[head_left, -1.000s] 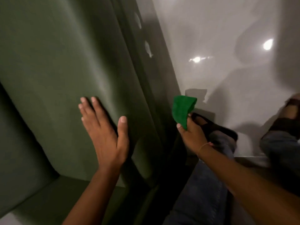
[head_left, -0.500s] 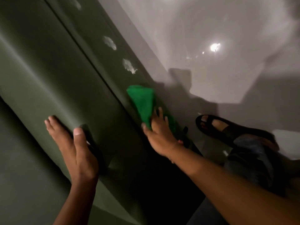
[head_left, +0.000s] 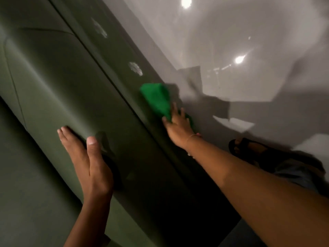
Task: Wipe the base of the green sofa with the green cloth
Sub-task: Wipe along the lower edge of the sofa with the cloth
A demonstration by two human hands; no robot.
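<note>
A: Where do we stand with the wiping?

B: Our right hand presses the green cloth flat against the base of the green sofa, the lower band under the seam. The fingers lie spread on the cloth and the palm pushes it on the surface; the hand is not closed into a fist.

A: And the left hand?

B: Our left hand holds nothing. It lies open and flat on the seat cushion above the base, and we judge that it only supports us.

A: What is still dirty?

B: We see two pale smudges on the base. The nearer smudge is just beyond the upper edge of the cloth, and the farther smudge is well apart from it, higher along the same band. Both look untouched, so we judge the task is in its early or middle part.

A: And the part of the base close to us?

B: It is in dark shadow. We cannot tell if it is clean.

A: What else is near?

B: The glossy grey floor runs beside the base, and our foot in a black sandal rests on it, to the right of the arm.
</note>
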